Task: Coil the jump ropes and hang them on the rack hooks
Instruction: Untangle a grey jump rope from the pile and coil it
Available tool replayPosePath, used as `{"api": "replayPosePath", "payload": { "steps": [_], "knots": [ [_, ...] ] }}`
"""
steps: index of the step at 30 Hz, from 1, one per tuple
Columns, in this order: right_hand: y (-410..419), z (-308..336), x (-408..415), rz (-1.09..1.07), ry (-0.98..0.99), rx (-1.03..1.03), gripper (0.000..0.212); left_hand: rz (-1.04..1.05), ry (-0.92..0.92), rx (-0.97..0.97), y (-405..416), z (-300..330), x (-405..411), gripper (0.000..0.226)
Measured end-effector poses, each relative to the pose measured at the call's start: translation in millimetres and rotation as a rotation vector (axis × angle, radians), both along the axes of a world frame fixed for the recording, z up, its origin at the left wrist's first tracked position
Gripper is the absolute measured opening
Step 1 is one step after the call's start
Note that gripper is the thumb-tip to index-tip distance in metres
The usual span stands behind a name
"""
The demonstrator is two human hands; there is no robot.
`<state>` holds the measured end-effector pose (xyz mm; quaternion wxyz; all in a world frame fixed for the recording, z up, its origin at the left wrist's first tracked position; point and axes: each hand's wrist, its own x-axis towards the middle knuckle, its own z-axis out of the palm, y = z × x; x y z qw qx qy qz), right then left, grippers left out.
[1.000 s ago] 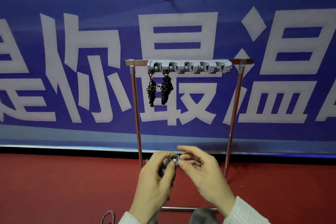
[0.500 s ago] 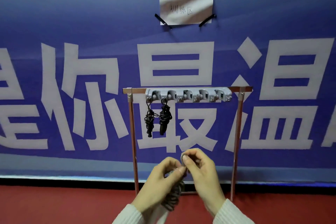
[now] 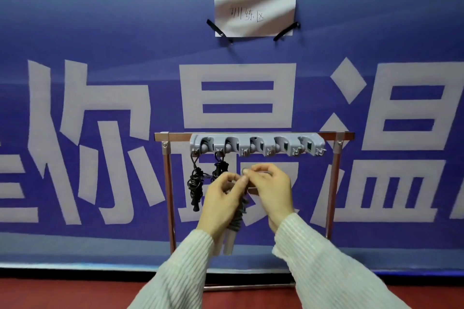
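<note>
Jump rope number three, a grey coil (image 3: 238, 218) with pale handles hanging from its lower end, was held up in front of the rack (image 3: 253, 136), just below the grey hook strip (image 3: 257, 146). The left hand (image 3: 221, 198) had its fingers curled round the upper part of the bundle, and the right hand (image 3: 272, 189) pinched a loop of cord at the very top, thumb and forefinger closed on it close beneath the third hook. Half a second earlier the same pair of hands had been lower, level with the bottom of the hanging ropes; a second earlier they were down near the red floor (image 3: 62, 293). Now they had risen almost to the strip, and both ribbed cream sleeves (image 3: 326, 271) showed far more of their length.

Two black coiled ropes were already on the rack: the first (image 3: 195, 184) hung clear from the leftmost hook, while the second (image 3: 220, 167) was partly covered by the left hand, so only its upper knot could be seen. How the grey loop sat between the right fingertips was hard to make out, and the coil's middle was hidden behind the left palm.

Behind the rack stretched a blue banner (image 3: 100, 32) with big white characters, and a sheet of paper (image 3: 254, 4) taped above it with black strips, its handwriting too faint to read.
</note>
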<state>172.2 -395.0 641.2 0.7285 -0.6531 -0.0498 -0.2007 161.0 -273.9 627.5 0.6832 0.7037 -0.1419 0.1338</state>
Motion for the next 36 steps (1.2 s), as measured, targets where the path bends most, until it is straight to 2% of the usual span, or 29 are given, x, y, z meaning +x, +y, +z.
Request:
{"api": "replayPosePath", "payload": {
  "steps": [4,8,13,18,22,28,33,36],
  "knots": [
    [-8.9,7.6,38.2,-0.013,0.021,0.083,0.013,-0.004,0.002,0.074,-4.8,9.1,45.5,0.017],
    [-13.4,7.5,65.3,0.0,0.019,0.062,0.006,-0.021,0.076,-0.074,-11.0,8.3,81.8,0.012],
    [-12.8,5.3,100.1,-0.115,0.036,0.081,0.018,0.098,0.026,-0.045,-21.8,6.4,119.3,0.014],
    [-8.7,5.1,123.6,-0.183,0.021,0.004,0.014,0.228,0.016,-0.049,-31.2,5.5,143.8,0.022],
    [-10.5,6.4,132.8,-0.181,0.047,-0.041,0.009,0.27,0.018,-0.037,-34.0,0.6,151.5,0.022],
    [-13.2,-16.8,138.9,-0.077,0.198,0.051,0.011,0.191,0.101,0.079,-22.7,-14.9,159.0,0.027],
    [-15.6,-20.6,126.1,-0.131,0.151,-0.033,0.012,0.214,0.077,0.154,-21.6,-14.5,143.9,0.019],
    [-12.7,-22.1,107.5,-0.138,0.133,-0.072,0.012,0.246,0.068,0.117,-20.6,-14.6,127.5,0.023]
  ]
}}
